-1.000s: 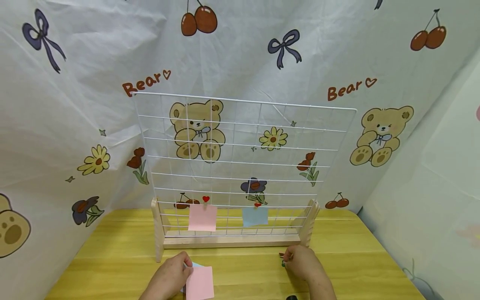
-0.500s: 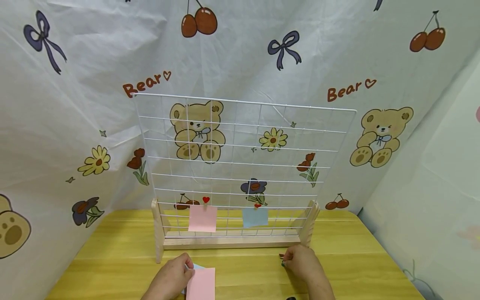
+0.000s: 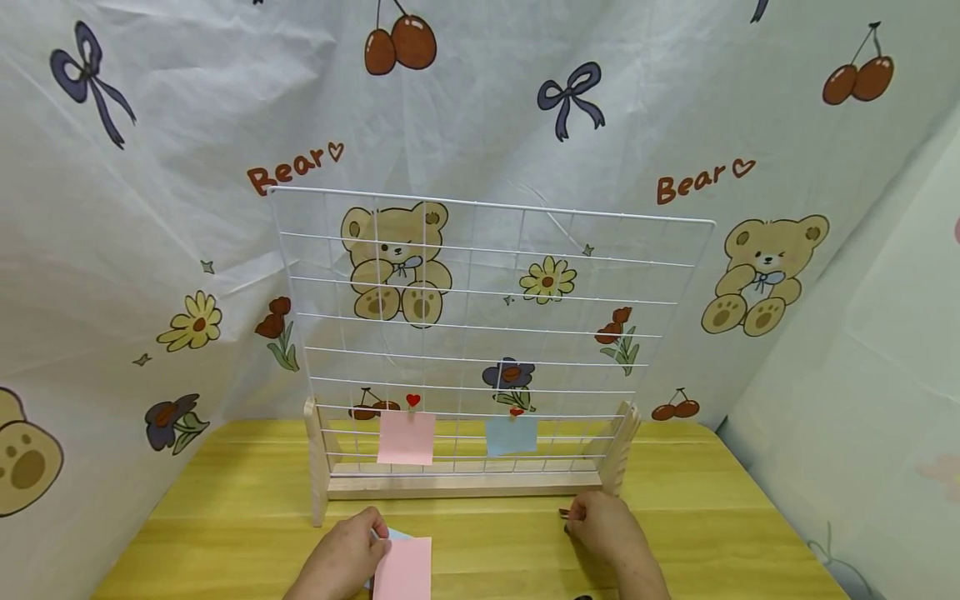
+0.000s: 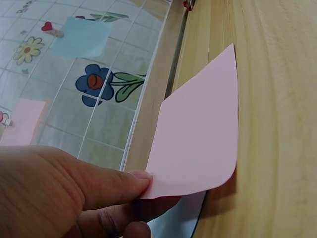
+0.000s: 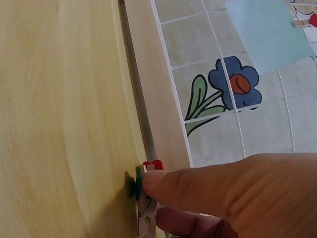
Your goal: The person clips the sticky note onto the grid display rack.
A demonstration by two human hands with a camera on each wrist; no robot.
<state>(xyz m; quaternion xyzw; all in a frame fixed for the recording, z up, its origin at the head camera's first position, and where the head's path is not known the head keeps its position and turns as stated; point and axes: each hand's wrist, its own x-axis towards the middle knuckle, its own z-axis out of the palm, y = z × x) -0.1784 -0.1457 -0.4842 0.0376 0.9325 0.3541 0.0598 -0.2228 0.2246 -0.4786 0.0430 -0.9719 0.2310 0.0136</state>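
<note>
My left hand (image 3: pixel 341 552) pinches a pink paper sheet (image 4: pixel 198 129) between thumb and fingers, low over the table. A light-blue sheet (image 4: pixel 178 218) shows partly beneath it. My right hand (image 3: pixel 606 527) pinches a small wooden clothespin (image 5: pixel 147 218) near the tabletop, just in front of the rack's base. A red heart (image 5: pixel 157 164) and a green piece (image 5: pixel 138 181) show at its end. On the white wire grid (image 3: pixel 491 333), another pink sheet (image 3: pixel 406 438) hangs from a red-heart clothespin (image 3: pixel 412 402). To its right hangs a light-blue sheet (image 3: pixel 512 436), also clipped by a red-heart clothespin (image 3: pixel 516 412).
Wooden feet and a wooden bar (image 3: pixel 465 486) support the grid on the yellow wood-grain table (image 3: pixel 697 533). Behind stands a white cloth (image 3: pixel 480 100) printed with bears and flowers. A dark object (image 3: pixel 582 597) is cut off at the bottom edge.
My left hand and its pink sheet have shifted slightly to the right. My right hand stays in nearly the same place, and the papers on the grid are unchanged.
</note>
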